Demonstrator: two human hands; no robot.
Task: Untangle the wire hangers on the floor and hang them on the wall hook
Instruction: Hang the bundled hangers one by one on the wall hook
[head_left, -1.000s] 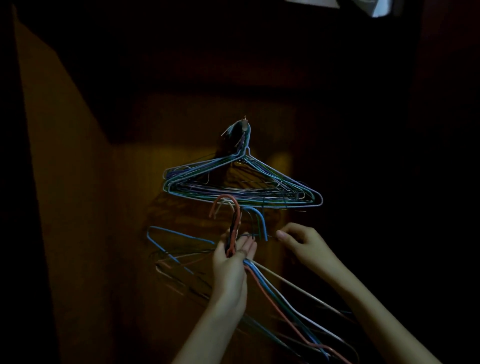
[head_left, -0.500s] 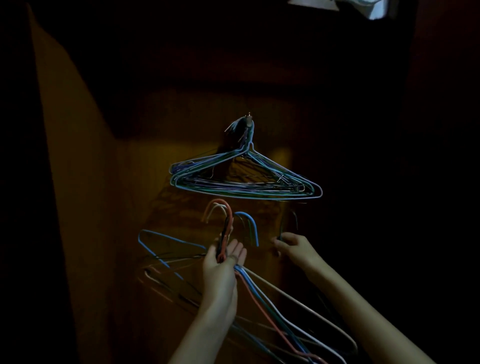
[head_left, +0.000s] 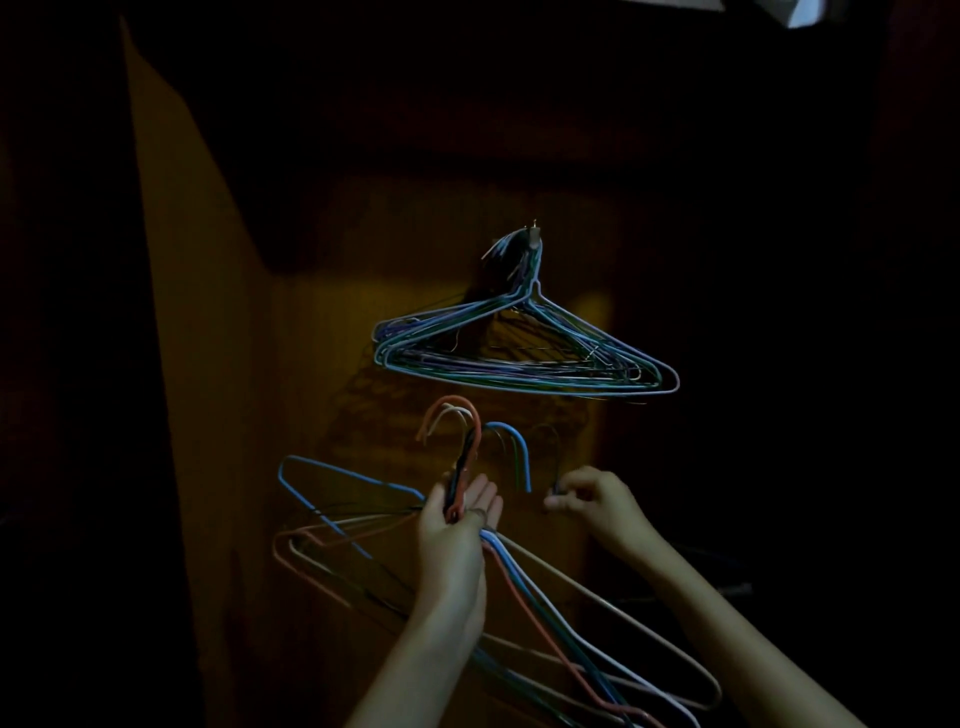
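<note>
Several wire hangers hang in a stack from the wall hook on a dim wooden wall. Below them my left hand grips the necks of a bunch of loose hangers, red, blue, white and dark, with their hooks pointing up. Their frames fan out to the left and down to the right. My right hand is just right of the bunch and pinches the neck of a dark hanger, which is hard to make out in the gloom.
The scene is very dark. A lit strip of brown wooden panel lies behind the hangers, and a lighter side panel angles in at the left. Something pale shows at the top right corner.
My right hand has gone from an open reach to a pinch on a dark hanger neck. The left hand keeps its grip on the bunch.
</note>
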